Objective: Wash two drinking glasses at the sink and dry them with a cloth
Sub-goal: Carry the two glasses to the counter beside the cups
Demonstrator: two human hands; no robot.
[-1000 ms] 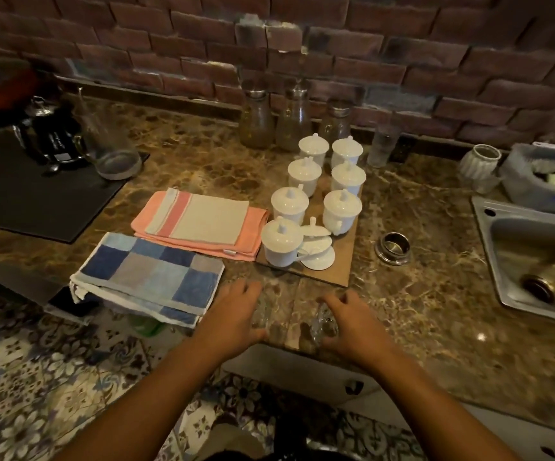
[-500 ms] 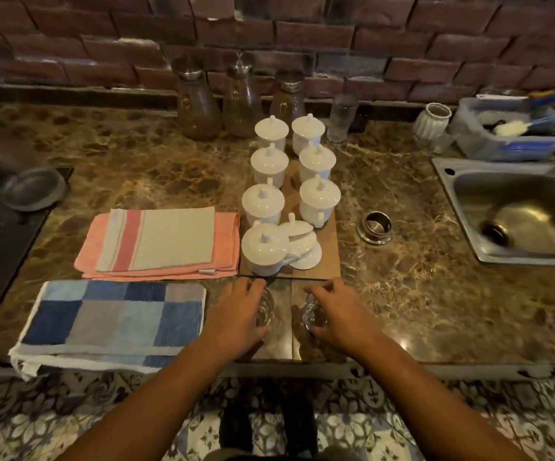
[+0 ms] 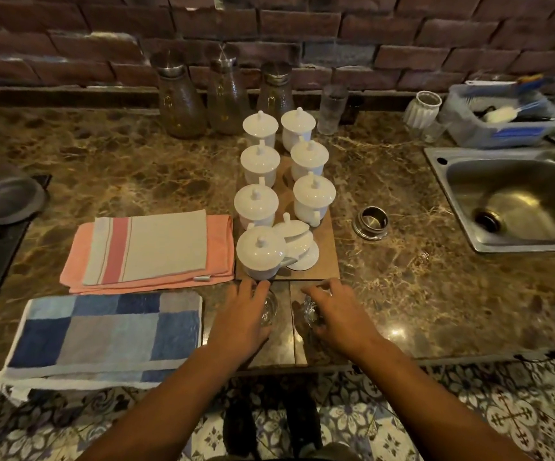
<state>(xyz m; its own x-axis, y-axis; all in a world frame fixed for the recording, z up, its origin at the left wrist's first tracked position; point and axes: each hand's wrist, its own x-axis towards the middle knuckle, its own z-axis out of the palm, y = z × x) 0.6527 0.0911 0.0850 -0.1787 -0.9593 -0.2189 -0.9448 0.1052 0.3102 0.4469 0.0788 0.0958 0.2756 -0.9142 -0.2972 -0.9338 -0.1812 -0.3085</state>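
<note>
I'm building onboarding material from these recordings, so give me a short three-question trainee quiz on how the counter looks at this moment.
1. True or false: the sink lies on the side of the right hand.
2. Multiple choice: the blue checked cloth lies A) left of the left hand, B) draped over a tap, C) under the white cups.
3. Short answer: what does each hand grip, and where?

Key
1. True.
2. A.
3. A drinking glass each, the left glass and the right glass, at the front edge of the counter, not yet at the sink.
</note>
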